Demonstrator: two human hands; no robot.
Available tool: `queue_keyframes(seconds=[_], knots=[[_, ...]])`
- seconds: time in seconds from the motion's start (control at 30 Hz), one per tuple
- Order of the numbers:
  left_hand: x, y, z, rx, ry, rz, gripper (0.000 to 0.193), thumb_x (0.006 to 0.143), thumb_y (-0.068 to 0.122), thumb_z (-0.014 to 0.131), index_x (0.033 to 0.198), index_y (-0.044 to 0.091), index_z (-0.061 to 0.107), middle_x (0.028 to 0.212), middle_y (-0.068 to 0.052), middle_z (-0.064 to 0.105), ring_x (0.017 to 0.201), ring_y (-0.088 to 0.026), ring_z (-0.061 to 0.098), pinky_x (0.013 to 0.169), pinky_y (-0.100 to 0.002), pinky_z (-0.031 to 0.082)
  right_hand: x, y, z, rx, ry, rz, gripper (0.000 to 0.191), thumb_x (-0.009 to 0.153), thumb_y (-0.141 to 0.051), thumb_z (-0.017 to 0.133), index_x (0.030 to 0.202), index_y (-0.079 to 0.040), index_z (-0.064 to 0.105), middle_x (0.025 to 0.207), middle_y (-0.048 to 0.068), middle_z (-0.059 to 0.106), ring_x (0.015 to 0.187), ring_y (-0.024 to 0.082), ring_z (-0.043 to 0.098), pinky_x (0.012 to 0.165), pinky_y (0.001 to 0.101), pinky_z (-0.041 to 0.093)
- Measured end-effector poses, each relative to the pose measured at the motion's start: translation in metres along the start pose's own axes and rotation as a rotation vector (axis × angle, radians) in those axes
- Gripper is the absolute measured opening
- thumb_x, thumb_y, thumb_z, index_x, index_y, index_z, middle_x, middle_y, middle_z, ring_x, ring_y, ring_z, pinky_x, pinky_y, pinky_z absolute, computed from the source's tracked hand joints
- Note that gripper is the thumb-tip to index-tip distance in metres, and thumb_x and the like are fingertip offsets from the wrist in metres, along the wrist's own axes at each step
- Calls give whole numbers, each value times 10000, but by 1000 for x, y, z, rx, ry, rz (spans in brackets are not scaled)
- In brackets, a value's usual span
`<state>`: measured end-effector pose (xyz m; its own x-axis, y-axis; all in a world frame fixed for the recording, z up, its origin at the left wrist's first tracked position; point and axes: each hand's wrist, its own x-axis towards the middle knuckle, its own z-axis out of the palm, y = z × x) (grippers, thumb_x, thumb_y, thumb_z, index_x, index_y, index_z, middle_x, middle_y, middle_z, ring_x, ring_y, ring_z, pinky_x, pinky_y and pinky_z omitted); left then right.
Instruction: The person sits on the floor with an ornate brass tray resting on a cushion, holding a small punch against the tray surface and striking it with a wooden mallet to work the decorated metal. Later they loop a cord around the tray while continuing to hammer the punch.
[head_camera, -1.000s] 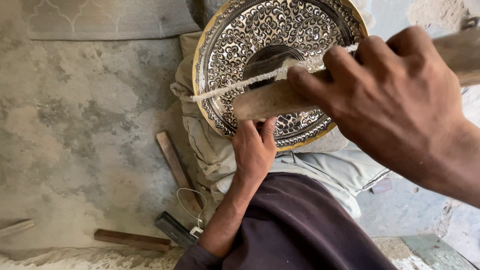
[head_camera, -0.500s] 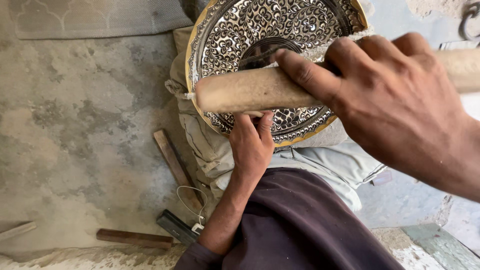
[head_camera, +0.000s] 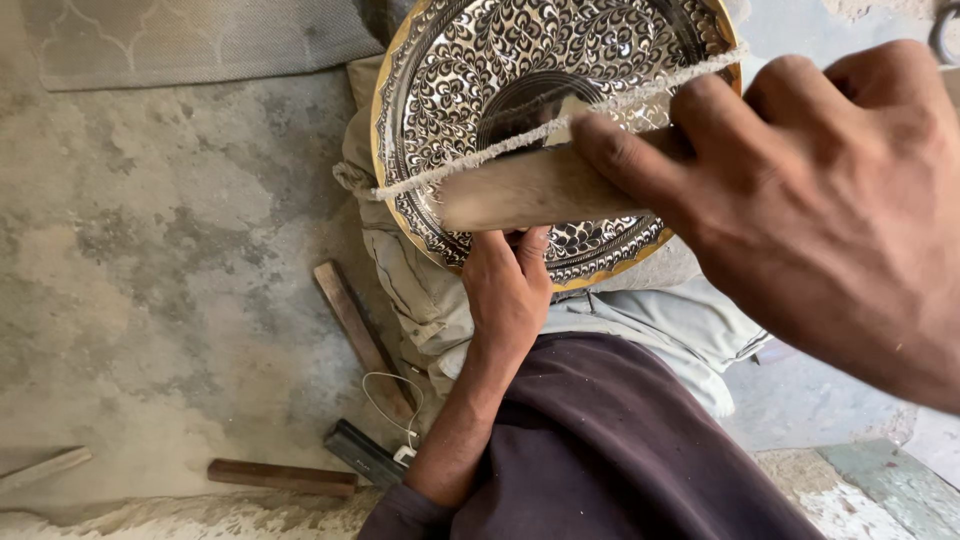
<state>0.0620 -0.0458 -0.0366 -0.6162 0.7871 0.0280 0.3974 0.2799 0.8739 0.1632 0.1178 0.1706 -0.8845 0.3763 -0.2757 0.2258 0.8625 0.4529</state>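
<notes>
A round metal plate (head_camera: 470, 80) with dense floral engraving and a gold rim stands tilted on my lap. My left hand (head_camera: 508, 290) grips its lower rim from below, fingers curled over the edge. My right hand (head_camera: 830, 210), large and close to the camera, is closed around a thick wooden stick (head_camera: 520, 190) lying across the plate's face. A frayed pale cord (head_camera: 470, 165) runs taut from the plate's left rim up towards my right hand, just above the stick. The hand hides the stick's right end.
A pale cloth (head_camera: 650, 325) lies over my lap under the plate. On the concrete floor to the left lie a flat wooden strip (head_camera: 360, 335), a brown stick (head_camera: 280, 477), a dark tool (head_camera: 362, 452) with a wire loop, and a patterned mat (head_camera: 190, 40) at the top.
My right hand pushed the stick left across the plate, then drew it back right. The cord shows again over the plate. My left hand has kept its hold on the rim.
</notes>
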Motion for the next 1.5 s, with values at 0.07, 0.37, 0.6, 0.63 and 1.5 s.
queue_keyframes(seconds=[0.07,0.37,0.6,0.63,1.5], knots=[[0,0,0,-23,0,-3,307,1058,263,663,1139,0,528,974,-140,697,873,-321,726,744,-438,568,-1,0,-3,35,-7,19,549,1016,-367,565,1564,-397,533,924,-21,703,712,146,671,657,360,502],[4,7,-7,-201,-6,-52,242,1050,185,675,1119,9,524,999,-110,724,871,-224,763,720,-338,605,-2,-1,7,95,119,69,455,938,-302,646,1392,-326,658,957,31,735,753,196,710,657,355,532],[19,14,-14,-230,0,64,226,1055,136,661,1176,8,520,1055,-91,659,968,-204,768,802,-321,626,8,10,7,413,157,162,383,929,-163,716,1308,-115,690,891,94,707,740,269,705,688,405,535],[21,15,-13,-159,2,118,236,1049,134,661,1190,4,524,1036,-85,642,963,-203,766,800,-327,614,11,11,6,419,168,165,400,914,-154,720,1310,-107,692,886,99,704,735,272,704,692,404,537],[18,15,-48,-416,-51,-85,332,1023,141,736,1206,-17,509,1085,-134,731,953,-141,721,737,-240,597,-44,4,34,588,-65,401,480,737,-160,863,1150,-16,665,857,117,698,726,236,718,706,374,592]])
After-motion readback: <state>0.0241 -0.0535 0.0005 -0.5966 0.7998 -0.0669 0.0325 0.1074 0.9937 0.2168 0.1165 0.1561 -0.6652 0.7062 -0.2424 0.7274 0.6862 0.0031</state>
